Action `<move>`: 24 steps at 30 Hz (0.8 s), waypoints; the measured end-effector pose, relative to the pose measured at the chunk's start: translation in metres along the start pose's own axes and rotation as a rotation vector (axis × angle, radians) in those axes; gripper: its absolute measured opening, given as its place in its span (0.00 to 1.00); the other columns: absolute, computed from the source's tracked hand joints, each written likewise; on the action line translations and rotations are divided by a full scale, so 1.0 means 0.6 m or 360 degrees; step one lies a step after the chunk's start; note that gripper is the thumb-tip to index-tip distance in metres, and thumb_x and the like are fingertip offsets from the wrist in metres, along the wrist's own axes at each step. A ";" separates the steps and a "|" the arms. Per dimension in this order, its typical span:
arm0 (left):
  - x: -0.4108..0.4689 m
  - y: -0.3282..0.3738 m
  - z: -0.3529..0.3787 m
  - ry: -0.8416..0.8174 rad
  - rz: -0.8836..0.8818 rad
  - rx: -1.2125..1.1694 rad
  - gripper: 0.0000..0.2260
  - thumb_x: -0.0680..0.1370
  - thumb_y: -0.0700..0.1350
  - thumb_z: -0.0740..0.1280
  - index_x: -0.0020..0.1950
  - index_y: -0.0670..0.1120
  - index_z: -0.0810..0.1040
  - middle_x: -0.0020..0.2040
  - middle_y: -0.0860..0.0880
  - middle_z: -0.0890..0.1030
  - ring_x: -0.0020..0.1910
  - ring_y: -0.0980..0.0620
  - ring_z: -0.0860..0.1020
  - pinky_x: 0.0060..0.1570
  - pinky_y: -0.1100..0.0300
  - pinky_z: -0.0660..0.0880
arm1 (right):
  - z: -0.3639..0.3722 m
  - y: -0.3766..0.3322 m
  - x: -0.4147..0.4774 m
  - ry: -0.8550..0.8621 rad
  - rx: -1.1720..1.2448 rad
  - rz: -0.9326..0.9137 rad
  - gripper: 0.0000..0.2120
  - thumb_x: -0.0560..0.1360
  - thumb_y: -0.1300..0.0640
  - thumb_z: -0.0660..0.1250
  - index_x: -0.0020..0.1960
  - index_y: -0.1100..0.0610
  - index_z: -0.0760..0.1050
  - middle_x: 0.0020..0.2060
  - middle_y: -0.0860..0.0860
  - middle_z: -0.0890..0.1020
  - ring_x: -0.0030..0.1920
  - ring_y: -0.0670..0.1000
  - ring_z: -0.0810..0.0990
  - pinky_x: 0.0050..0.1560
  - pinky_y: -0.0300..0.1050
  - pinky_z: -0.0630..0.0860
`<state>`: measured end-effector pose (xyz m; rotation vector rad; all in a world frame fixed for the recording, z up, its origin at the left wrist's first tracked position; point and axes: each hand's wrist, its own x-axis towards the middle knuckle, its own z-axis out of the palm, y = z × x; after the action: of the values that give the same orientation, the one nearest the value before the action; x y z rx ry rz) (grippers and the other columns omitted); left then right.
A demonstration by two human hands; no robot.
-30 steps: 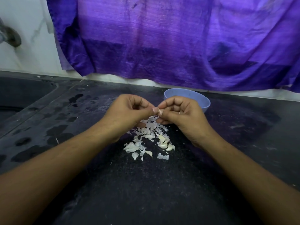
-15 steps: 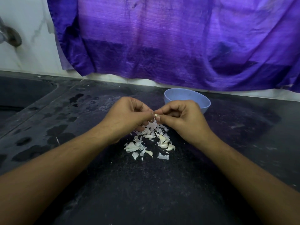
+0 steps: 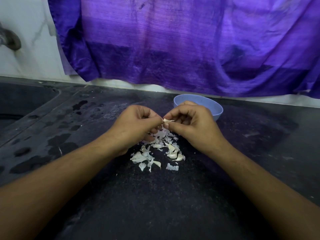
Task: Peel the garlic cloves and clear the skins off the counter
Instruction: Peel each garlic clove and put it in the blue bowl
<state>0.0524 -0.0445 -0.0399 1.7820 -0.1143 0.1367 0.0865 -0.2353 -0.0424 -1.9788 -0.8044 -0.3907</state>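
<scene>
Fingers (image 3: 174,113) of both the left hand (image 3: 136,125) and right hand (image 3: 194,125) curl in, tips pinching one garlic clove (image 3: 167,120) between them. Just below the fingers, skins (image 3: 152,153) and more cloves (image 3: 174,153) litter the dark, damp-patched surface (image 3: 155,205). A hard tug could flick the small clove away or scatter the light skins. Beyond the fingers stands a blue bowl (image 3: 215,108); a purple cloth (image 3: 173,40) hangs behind.

Purple cloth (image 3: 173,40) hangs over white marble wall (image 3: 31,49); tap (image 3: 10,38) & dark sink (image 3: 22,101) at L.
</scene>
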 end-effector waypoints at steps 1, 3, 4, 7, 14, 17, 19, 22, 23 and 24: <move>0.000 0.001 0.000 -0.0009 0.0002 -0.0008 0.06 0.78 0.39 0.72 0.46 0.35 0.83 0.37 0.47 0.82 0.36 0.55 0.79 0.40 0.54 0.81 | 0.000 0.001 0.000 -0.0006 0.0006 0.0006 0.06 0.71 0.60 0.80 0.46 0.55 0.86 0.40 0.47 0.82 0.36 0.43 0.78 0.38 0.38 0.74; 0.000 0.002 -0.001 -0.0021 0.0003 -0.0017 0.07 0.78 0.40 0.72 0.46 0.35 0.82 0.36 0.48 0.82 0.37 0.55 0.79 0.40 0.54 0.81 | 0.000 -0.001 0.000 -0.0043 0.0103 0.0038 0.04 0.73 0.62 0.79 0.47 0.56 0.86 0.40 0.49 0.83 0.36 0.42 0.78 0.39 0.37 0.74; 0.000 0.002 -0.001 -0.0024 0.0002 -0.0015 0.07 0.77 0.40 0.72 0.46 0.36 0.82 0.36 0.48 0.82 0.37 0.55 0.78 0.41 0.53 0.81 | 0.002 -0.003 -0.001 -0.0062 0.0175 0.0049 0.04 0.74 0.62 0.78 0.48 0.58 0.86 0.41 0.51 0.84 0.37 0.43 0.80 0.40 0.38 0.76; -0.001 -0.001 -0.005 -0.0037 0.0004 0.0033 0.09 0.78 0.44 0.72 0.46 0.37 0.82 0.36 0.49 0.81 0.38 0.54 0.79 0.42 0.52 0.82 | 0.006 -0.006 0.000 -0.0057 0.0373 0.0062 0.04 0.76 0.64 0.75 0.51 0.61 0.86 0.45 0.56 0.85 0.41 0.46 0.83 0.45 0.40 0.79; 0.001 0.002 -0.007 -0.0033 0.0042 -0.0130 0.15 0.82 0.51 0.69 0.50 0.39 0.84 0.43 0.46 0.85 0.40 0.52 0.81 0.40 0.53 0.81 | 0.002 -0.002 0.003 -0.0023 0.0440 0.0119 0.06 0.78 0.65 0.72 0.54 0.61 0.85 0.45 0.55 0.88 0.40 0.50 0.85 0.44 0.46 0.83; 0.000 0.001 -0.008 -0.0012 0.0074 -0.0100 0.12 0.78 0.49 0.74 0.49 0.39 0.85 0.43 0.47 0.86 0.40 0.54 0.82 0.40 0.55 0.82 | 0.004 -0.003 -0.001 -0.0064 0.0447 0.0138 0.07 0.78 0.67 0.71 0.55 0.62 0.84 0.45 0.55 0.88 0.45 0.57 0.88 0.52 0.55 0.85; 0.002 -0.001 -0.010 -0.0016 0.0049 -0.0132 0.10 0.76 0.45 0.76 0.48 0.38 0.85 0.43 0.45 0.86 0.39 0.53 0.82 0.40 0.55 0.83 | 0.004 -0.004 -0.002 -0.0076 0.0465 0.0154 0.07 0.78 0.67 0.72 0.55 0.62 0.85 0.45 0.57 0.88 0.46 0.60 0.88 0.55 0.62 0.83; 0.002 0.000 -0.013 -0.0044 0.0005 -0.0210 0.09 0.75 0.43 0.76 0.49 0.37 0.86 0.46 0.39 0.86 0.40 0.53 0.82 0.40 0.57 0.83 | 0.002 -0.006 -0.002 -0.0051 0.0489 0.0194 0.07 0.77 0.66 0.73 0.54 0.63 0.84 0.44 0.59 0.88 0.47 0.62 0.87 0.56 0.66 0.81; 0.002 0.001 -0.013 -0.0054 0.0007 -0.0214 0.09 0.75 0.43 0.76 0.49 0.37 0.86 0.47 0.38 0.86 0.40 0.52 0.82 0.40 0.57 0.83 | 0.002 -0.006 -0.002 -0.0045 0.0497 0.0202 0.07 0.76 0.66 0.73 0.54 0.64 0.84 0.44 0.59 0.88 0.47 0.62 0.87 0.56 0.67 0.81; 0.001 0.002 -0.013 -0.0063 0.0015 -0.0208 0.08 0.76 0.42 0.75 0.49 0.37 0.86 0.47 0.38 0.86 0.40 0.52 0.82 0.40 0.57 0.83 | 0.002 -0.006 -0.001 -0.0044 0.0491 0.0207 0.07 0.77 0.66 0.73 0.54 0.64 0.84 0.44 0.59 0.88 0.47 0.62 0.87 0.56 0.67 0.81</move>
<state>0.0525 -0.0371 -0.0372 1.6547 -0.1566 0.0982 0.0834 -0.2332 -0.0411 -1.7387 -0.7028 -0.1521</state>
